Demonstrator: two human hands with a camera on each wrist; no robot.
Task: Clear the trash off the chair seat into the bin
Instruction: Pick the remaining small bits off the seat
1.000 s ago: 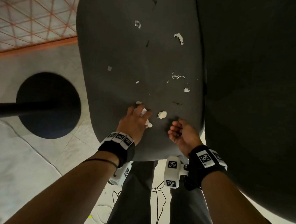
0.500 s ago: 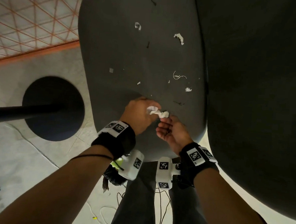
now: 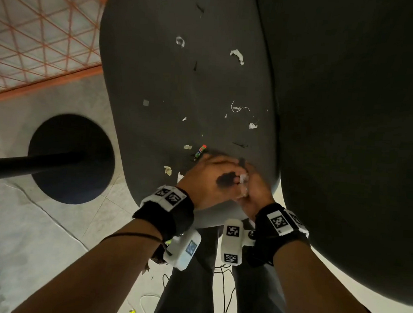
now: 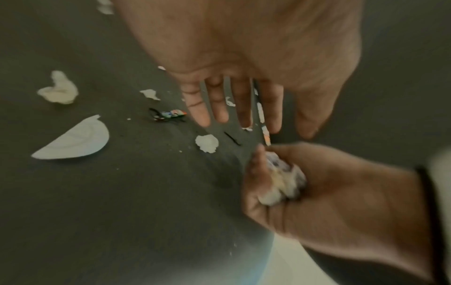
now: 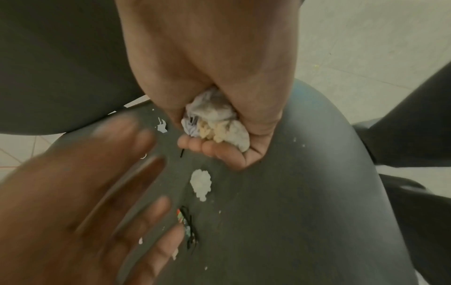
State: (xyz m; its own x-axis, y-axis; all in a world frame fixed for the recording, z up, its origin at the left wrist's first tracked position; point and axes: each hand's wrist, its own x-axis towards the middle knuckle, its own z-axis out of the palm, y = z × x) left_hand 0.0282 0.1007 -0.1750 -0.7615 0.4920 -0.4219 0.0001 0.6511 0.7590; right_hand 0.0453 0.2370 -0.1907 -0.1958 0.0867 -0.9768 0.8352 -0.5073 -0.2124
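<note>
The dark chair seat (image 3: 169, 81) is strewn with several white paper scraps, among them a torn strip (image 3: 237, 56) and a curl (image 3: 180, 41) at the far end. My right hand (image 3: 253, 192) grips a wad of crumpled paper (image 5: 214, 123) above the seat's near edge. Beside it, my left hand (image 3: 214, 173) hovers over the seat with its fingers (image 4: 217, 108) straight and spread, holding nothing. Close to them lie a colourful wrapper (image 4: 172, 113), a small white scrap (image 4: 207, 143), a half-round paper piece (image 4: 73, 140) and a crumpled tissue (image 4: 58, 89). No bin is in view.
The chair's dark backrest (image 3: 348, 116) fills the right side. A black round stand base (image 3: 69, 172) with a pole (image 3: 18, 166) sits on the tiled floor to the left. My legs (image 3: 187, 288) stand below the seat's near edge, with cables (image 3: 225, 302) on the floor.
My left hand lifted white scraps off the seat and passed them to my right hand, then opened. The right hand now grips the wad. The wrapper and small scraps near the left hand are uncovered.
</note>
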